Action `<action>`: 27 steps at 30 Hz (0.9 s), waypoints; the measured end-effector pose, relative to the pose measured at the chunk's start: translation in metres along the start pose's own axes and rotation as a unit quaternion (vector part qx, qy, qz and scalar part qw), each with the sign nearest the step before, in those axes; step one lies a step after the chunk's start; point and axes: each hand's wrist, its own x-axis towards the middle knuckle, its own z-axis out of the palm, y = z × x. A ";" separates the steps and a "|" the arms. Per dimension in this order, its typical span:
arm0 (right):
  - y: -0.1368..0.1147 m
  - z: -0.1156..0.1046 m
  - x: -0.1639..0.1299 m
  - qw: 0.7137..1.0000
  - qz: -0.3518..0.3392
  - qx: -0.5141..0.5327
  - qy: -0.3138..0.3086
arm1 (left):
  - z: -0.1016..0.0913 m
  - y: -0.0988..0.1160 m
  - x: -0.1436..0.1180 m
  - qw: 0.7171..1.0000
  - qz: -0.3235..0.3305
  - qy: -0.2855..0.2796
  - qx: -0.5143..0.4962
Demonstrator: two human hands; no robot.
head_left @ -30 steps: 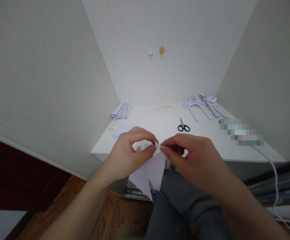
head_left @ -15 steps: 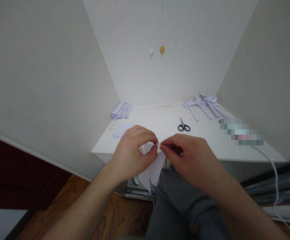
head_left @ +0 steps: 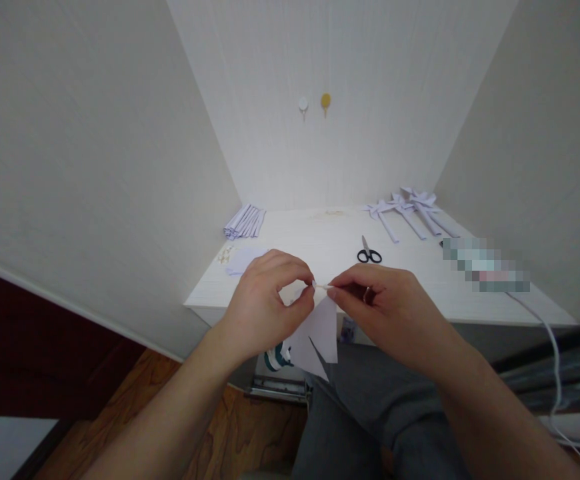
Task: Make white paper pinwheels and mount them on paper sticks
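Paper [head_left: 324,327]: held at lower centre of the frame, in front of the desk [head_left: 305,240], hanging below the hands; a slit is seen running in from its lower edge.
Left hand [head_left: 270,293]: a small part of the paper is pinched between thumb and fingertip.
Right hand [head_left: 390,293]: a thin pale strip [head_left: 322,287] is gripped between thumb and forefinger; its other end is met at the left fingertips.
Step in hand: the strip is judged to be worked at the paper's pinched part; whether it is passed through or only pressed against it cannot be told.
Next move: a firm left pinch and a fine, straight right-hand motion would be called for, with tearing at the slit avoided.
Scissors [head_left: 369,254]: laid right of centre in the frame, touched by neither hand.
Tubes [head_left: 244,221]: bunched left of centre, with sheets [head_left: 241,261] and small bits [head_left: 225,255] laid below them.
Pinwheels [head_left: 404,208]: grouped right of centre, beyond the scissors.
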 end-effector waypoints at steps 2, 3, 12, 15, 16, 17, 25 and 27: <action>-0.001 0.000 0.000 1.000 -0.002 -0.002 -0.005 | 0.000 0.000 0.000 1.000 -0.002 -0.006 0.002; -0.001 -0.001 0.000 1.000 -0.005 -0.005 -0.008 | 0.000 0.000 0.000 1.000 -0.002 -0.012 0.003; -0.004 -0.004 0.000 0.998 -0.020 -0.006 -0.059 | 0.000 0.002 0.001 0.999 -0.007 -0.038 -0.012; -0.004 -0.004 0.000 0.997 -0.023 0.013 -0.067 | 0.001 0.005 0.001 0.999 -0.001 -0.042 -0.017; -0.003 -0.003 0.000 0.997 -0.021 0.025 -0.068 | 0.000 0.006 0.002 0.999 -0.002 -0.043 -0.022; -0.002 -0.002 0.001 0.997 -0.019 0.039 -0.069 | -0.001 0.006 0.002 0.999 -0.004 -0.043 -0.030; 0.017 0.004 0.009 0.985 0.041 0.167 -0.024 | 0.001 -0.048 -0.019 0.922 -0.298 0.122 -0.213; 0.021 0.006 0.010 0.983 0.047 0.178 0.002 | 0.011 -0.060 -0.029 0.859 -0.411 0.150 -0.265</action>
